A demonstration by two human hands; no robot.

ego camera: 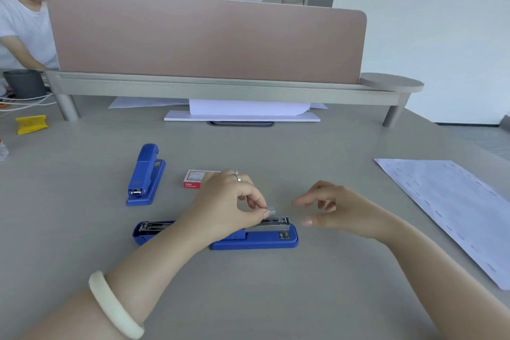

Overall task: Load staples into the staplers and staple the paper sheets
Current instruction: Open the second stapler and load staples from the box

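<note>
A blue stapler [256,240] lies opened flat in front of me, its lid folded back to the left and its metal staple channel exposed. My left hand [229,207] pinches a small strip of staples [271,210] just above the channel's right end. My right hand [334,208] hovers beside it with fingers apart, holding nothing. A second blue stapler [146,174] stands closed further left. A red and white staple box [194,178] sits behind my left hand, partly hidden. Paper sheets [455,210] with rows of staples lie at the right.
A pink divider [207,38] on a raised shelf [220,88] spans the back, with white paper [242,112] under it. A yellow object [31,124] sits at far left. Two people wearing headsets are beyond the divider and at the left edge.
</note>
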